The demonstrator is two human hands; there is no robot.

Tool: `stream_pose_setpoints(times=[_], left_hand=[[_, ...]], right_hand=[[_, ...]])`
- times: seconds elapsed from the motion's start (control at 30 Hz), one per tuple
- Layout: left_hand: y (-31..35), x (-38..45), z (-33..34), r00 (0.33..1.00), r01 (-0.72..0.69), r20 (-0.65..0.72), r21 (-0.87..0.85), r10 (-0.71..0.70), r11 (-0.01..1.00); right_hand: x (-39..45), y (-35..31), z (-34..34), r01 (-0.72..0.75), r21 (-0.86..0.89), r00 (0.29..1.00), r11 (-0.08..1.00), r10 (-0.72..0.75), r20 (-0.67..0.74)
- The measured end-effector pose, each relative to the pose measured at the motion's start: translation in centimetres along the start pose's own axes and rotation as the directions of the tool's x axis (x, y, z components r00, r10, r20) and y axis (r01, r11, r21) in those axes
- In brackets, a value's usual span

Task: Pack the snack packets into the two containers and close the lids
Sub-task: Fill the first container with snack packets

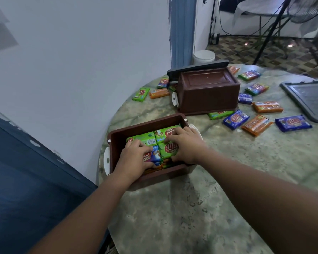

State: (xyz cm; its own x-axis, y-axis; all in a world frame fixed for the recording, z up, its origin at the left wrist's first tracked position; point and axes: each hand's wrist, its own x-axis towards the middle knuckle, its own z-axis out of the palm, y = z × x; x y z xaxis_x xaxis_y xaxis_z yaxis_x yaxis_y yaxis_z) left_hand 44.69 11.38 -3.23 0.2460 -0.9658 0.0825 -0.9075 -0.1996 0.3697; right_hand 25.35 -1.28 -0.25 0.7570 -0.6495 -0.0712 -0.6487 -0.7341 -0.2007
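— So, where are the hands?
— Both are inside the near brown box [117,138]. The left hand [134,158] has its fingers curled around a blue packet [152,156]; the right hand [184,145] rests with bent fingers on a green packet [170,149], thumb hooked at its near edge.
— Is the box full?
— Packets fill it close to the rim, green ones on top.
— And the second box [207,90]?
— It lies upside down farther back on the round table [209,198], a dark lid [196,69] leaning on it. Loose packets [236,119] lie scattered around it, and another grey lid [308,98] sits flat at the right.
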Motion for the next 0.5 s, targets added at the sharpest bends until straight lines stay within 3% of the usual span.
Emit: stream_pose_setpoints(times=[0.2, 0.3, 0.4, 0.5], left_hand=[[0.5, -0.2, -0.6, 0.998, -0.012, 0.063, 0.098, 0.005, 0.995], [0.3, -0.9, -1.1, 0.999, 0.016, -0.038, 0.126, -0.011, 0.992], [-0.8, -1.2, -2.1, 0.947, 0.14, -0.313, 0.175, -0.08, 0.975], [-1.5, -1.3, -3.1, 0.879, 0.418, -0.327, 0.175, -0.348, 0.891]], right_hand=[[-0.1, 0.1, 0.0, 0.002, 0.022, 1.0, 1.0, -0.002, -0.009], [-0.3, 0.6, 0.2, -0.028, 0.224, 0.983, 0.974, 0.067, -0.172], [-0.1, 1.4, 0.0, -0.188, 0.366, 0.895, 0.911, 0.313, -0.318], [0.7, 2.1, -0.3, -0.369, 0.447, 0.874, 0.815, 0.468, -0.132]])
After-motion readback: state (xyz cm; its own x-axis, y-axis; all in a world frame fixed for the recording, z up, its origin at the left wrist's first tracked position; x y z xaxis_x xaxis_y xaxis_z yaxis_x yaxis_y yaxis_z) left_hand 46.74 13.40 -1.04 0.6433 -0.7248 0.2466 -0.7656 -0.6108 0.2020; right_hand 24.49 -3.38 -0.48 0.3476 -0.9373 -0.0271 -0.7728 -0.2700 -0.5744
